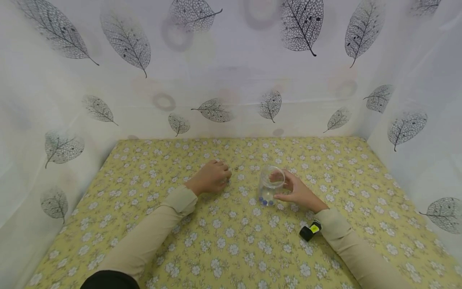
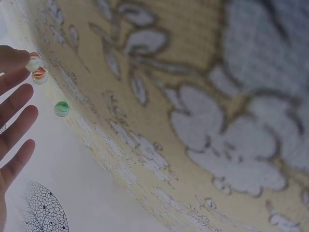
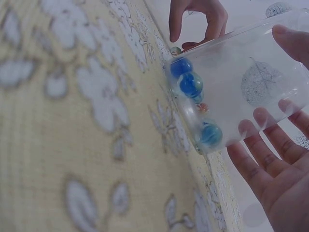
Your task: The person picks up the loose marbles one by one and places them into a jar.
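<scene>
A clear plastic cup [image 1: 271, 188] stands upright on the flowered cloth, with blue marbles [image 3: 190, 84] at its bottom. My right hand [image 1: 297, 192] holds the cup from its right side, thumb and fingers spread round the wall. My left hand [image 1: 213, 176] is low over the cloth, left of the cup, fingers bent downward. In the left wrist view, its thumb and index tips are at a white-and-orange marble [image 2: 34, 62], with an orange marble [image 2: 39, 75] close by. A green marble [image 2: 62, 108] lies farther off. Whether the fingertips pinch a marble is unclear.
A yellow flowered cloth [image 1: 231, 245] covers the table. White leaf-printed curtains [image 1: 231, 76] enclose it at the back and both sides. A black wrist device [image 1: 308, 231] with a yellow label is at my right wrist.
</scene>
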Demonstrator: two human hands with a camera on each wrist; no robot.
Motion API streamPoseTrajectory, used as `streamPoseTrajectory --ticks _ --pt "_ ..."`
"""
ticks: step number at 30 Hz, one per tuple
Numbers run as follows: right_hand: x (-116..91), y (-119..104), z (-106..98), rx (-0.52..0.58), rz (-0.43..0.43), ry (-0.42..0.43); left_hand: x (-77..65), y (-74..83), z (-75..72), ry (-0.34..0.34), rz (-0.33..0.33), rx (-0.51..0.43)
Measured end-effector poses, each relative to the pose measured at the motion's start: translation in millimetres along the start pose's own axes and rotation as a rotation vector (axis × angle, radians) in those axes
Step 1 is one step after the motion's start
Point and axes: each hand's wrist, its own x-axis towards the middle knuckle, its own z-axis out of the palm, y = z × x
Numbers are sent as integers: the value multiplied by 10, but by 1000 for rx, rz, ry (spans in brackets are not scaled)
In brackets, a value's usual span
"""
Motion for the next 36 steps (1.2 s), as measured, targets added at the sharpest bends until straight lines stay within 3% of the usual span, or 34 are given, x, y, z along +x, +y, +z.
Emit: streamPoseTrajectory --ticks 18,28,36 --pt "9 8 -9 -4 13 5 -21 -23 69 -48 12 15" --pt "4 -18 -14 4 18 5 -5 28 -17 -135 7 -45" --pt "9 28 -6 -10 16 6 -8 51 4 -151 3 -62"
